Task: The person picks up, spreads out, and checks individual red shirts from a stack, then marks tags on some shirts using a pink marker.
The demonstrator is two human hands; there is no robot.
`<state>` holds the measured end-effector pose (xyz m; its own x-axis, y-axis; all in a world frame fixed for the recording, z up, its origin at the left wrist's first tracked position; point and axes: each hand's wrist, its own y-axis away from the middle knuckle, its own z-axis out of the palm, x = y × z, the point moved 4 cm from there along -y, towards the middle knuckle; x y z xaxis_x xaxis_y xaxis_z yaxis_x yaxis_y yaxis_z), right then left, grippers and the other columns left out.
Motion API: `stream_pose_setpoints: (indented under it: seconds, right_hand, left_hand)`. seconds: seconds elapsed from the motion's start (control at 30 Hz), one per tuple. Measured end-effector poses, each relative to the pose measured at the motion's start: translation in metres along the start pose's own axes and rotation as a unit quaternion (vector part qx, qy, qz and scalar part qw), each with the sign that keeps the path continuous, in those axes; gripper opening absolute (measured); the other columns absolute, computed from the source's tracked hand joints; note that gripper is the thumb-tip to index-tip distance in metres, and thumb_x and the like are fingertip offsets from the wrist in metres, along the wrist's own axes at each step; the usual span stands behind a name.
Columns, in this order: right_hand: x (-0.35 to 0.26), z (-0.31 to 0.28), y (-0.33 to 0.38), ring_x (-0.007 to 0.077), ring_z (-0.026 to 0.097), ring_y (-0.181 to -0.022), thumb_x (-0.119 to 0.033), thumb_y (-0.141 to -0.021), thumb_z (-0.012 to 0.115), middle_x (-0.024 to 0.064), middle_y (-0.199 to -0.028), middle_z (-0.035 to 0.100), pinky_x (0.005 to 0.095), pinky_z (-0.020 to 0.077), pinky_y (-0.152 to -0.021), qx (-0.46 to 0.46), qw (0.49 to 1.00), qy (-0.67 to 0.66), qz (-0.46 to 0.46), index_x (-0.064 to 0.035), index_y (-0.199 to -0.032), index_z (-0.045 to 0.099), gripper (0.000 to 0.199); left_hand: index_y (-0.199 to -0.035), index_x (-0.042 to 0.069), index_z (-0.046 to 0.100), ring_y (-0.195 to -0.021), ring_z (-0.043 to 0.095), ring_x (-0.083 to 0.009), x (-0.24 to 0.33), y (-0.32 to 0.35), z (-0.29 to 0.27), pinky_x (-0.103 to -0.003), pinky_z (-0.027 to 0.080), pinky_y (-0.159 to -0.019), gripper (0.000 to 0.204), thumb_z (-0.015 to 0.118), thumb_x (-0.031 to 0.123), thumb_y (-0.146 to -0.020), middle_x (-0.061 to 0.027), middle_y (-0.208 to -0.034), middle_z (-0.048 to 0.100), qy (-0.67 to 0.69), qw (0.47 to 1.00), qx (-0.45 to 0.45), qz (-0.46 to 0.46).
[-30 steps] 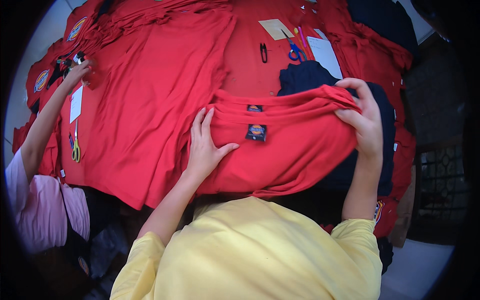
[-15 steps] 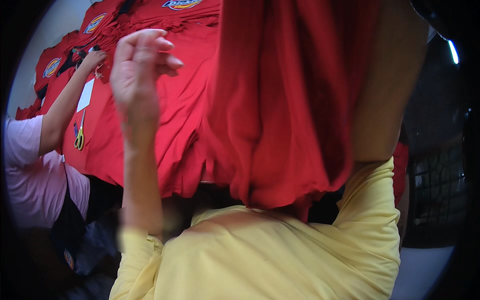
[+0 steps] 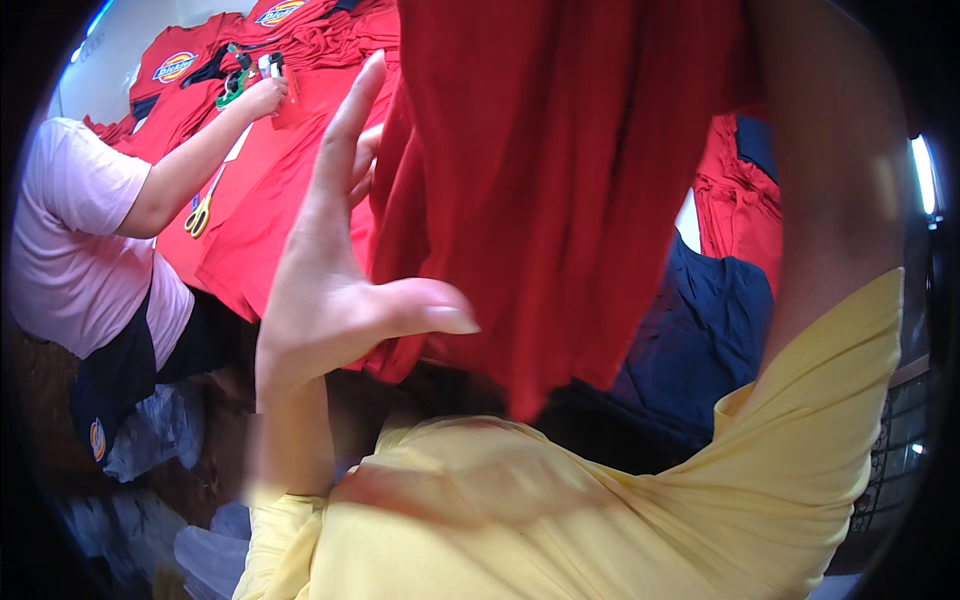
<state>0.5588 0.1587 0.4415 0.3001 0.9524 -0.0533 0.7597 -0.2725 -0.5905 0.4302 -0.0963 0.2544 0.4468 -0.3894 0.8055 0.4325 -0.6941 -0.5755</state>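
Note:
A red garment (image 3: 540,200) hangs in front of me from above the upper edge, its lower hem folded and bunched. My left hand (image 3: 325,260) is raised at the garment's left side, with the thumb stretched out across its front. The left fingers are straight and spread from the thumb, partly beside or behind the cloth, and nothing is gripped. My right arm (image 3: 835,190) reaches up on the right side. The right hand is beyond the upper edge, so what it holds is hidden.
Red shirts (image 3: 290,110) with round-edged badges cover the table at the left. Yellow-handled scissors (image 3: 200,215) lie there. A co-worker's hand (image 3: 265,97) is at a green and dark tool. Dark blue cloth (image 3: 710,330) and more red garments (image 3: 735,210) sit at the right.
My left hand has turned, its fingers straightening and thumb spreading, and has come against the red garment. The garment has swung, uncovering dark blue cloth at the right. My right arm has shifted right.

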Motion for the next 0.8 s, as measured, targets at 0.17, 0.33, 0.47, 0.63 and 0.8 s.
stream_pose_setpoints:
  seconds: [0.17, 0.33, 0.47, 0.63, 0.8]
  right_hand:
    - [0.011, -0.019, -0.007, 0.0179, 0.06, -0.104, 0.004, -0.086, 0.052, 0.0127, -0.117, 0.062, 0.0283, 0.0438, -0.095, 0.0, 0.999, 0.04, 0.008, 0.004, -0.125, 0.051, 0.039]
    - [0.022, -0.027, -0.012, 0.0179, 0.06, -0.105, 0.003, -0.087, 0.051, 0.0125, -0.118, 0.062, 0.0285, 0.0438, -0.095, -0.001, 0.998, 0.067, 0.015, 0.0039, -0.126, 0.051, 0.039]
    - [0.038, -0.034, -0.018, 0.018, 0.059, -0.106, 0.003, -0.088, 0.051, 0.0124, -0.118, 0.061, 0.0286, 0.0438, -0.095, 0.004, 0.996, 0.09, 0.024, 0.0039, -0.126, 0.051, 0.039]
    - [0.066, -0.055, -0.016, 0.018, 0.059, -0.106, 0.002, -0.089, 0.05, 0.0123, -0.119, 0.061, 0.0288, 0.0438, -0.095, 0.009, 0.992, 0.121, 0.042, 0.0038, -0.127, 0.05, 0.038]
    - [0.134, -0.067, 0.007, 0.018, 0.059, -0.107, 0.001, -0.09, 0.05, 0.0122, -0.119, 0.061, 0.029, 0.0437, -0.096, 0.02, 0.987, 0.125, 0.095, 0.0037, -0.127, 0.05, 0.038]
  left_hand:
    - [-0.152, 0.005, 0.004, -0.142, 0.023, -0.0327, -0.007, -0.009, 0.03, -0.046, 0.018, -0.115, 0.145, 0.086, 0.062, -0.047, -0.0168, -0.157, 0.016, -0.087, 0.99, 0.042, 0.107]
    - [-0.152, 0.006, 0.001, -0.137, 0.03, -0.0367, -0.037, -0.018, 0.065, -0.051, 0.02, -0.112, 0.135, 0.091, 0.038, -0.056, -0.0207, -0.151, 0.024, -0.162, 0.967, 0.184, 0.073]
    - [-0.147, 0.01, 0.029, -0.108, 0.057, -0.0392, -0.089, -0.03, 0.048, -0.059, 0.034, -0.1, 0.096, 0.083, 0.028, -0.069, -0.0207, -0.118, 0.06, -0.186, 0.954, 0.235, 0.028]
    - [-0.103, 0.007, 0.066, -0.089, 0.063, -0.0398, -0.119, -0.032, -0.019, -0.044, 0.05, -0.074, 0.021, 0.064, 0.02, -0.086, -0.0209, -0.095, 0.066, -0.224, 0.958, 0.166, -0.062]
    - [-0.103, 0.001, 0.063, -0.091, 0.062, -0.0424, -0.071, -0.043, -0.108, -0.046, 0.049, -0.076, 0.027, 0.055, 0.025, -0.092, -0.0248, -0.095, 0.064, -0.341, 0.887, 0.309, 0.037]
